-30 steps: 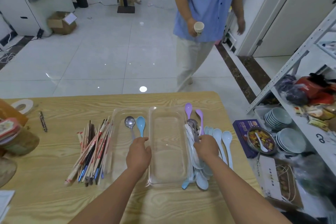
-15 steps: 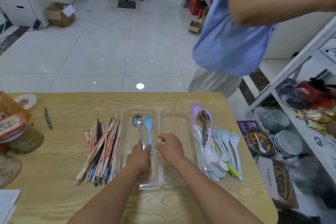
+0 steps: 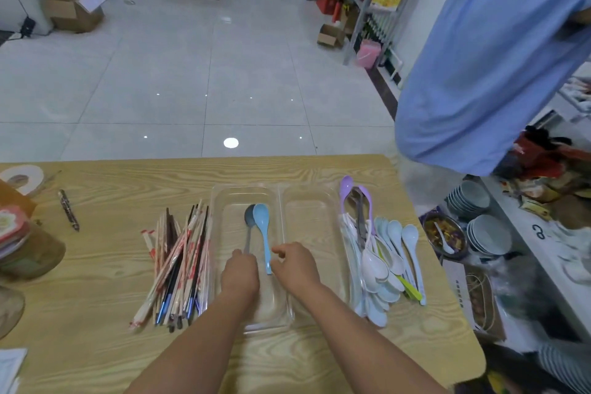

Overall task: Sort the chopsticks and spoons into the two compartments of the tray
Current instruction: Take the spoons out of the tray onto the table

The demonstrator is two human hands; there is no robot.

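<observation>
Progress: early. Tray (image 3: 311, 233) left compartment holds a metal spoon (image 3: 249, 217) and a blue spoon (image 3: 262, 221); its right compartment holds nothing. Chopsticks (image 3: 179, 262) lie on the bench (image 3: 105, 265) left of the tray, and the spoon pile (image 3: 380, 253) lies right of it, all unsorted. Left hand (image 3: 240, 275) covers the metal spoon's handle end; state of its fingers cannot be determined. Right hand (image 3: 295, 265) fingers are relaxed and apart, beside the blue spoon's handle.

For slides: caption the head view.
Left hand at metal spoon, right hand at blue spoon, in left compartment of tray; chopsticks, spoon pile alongside.
</observation>
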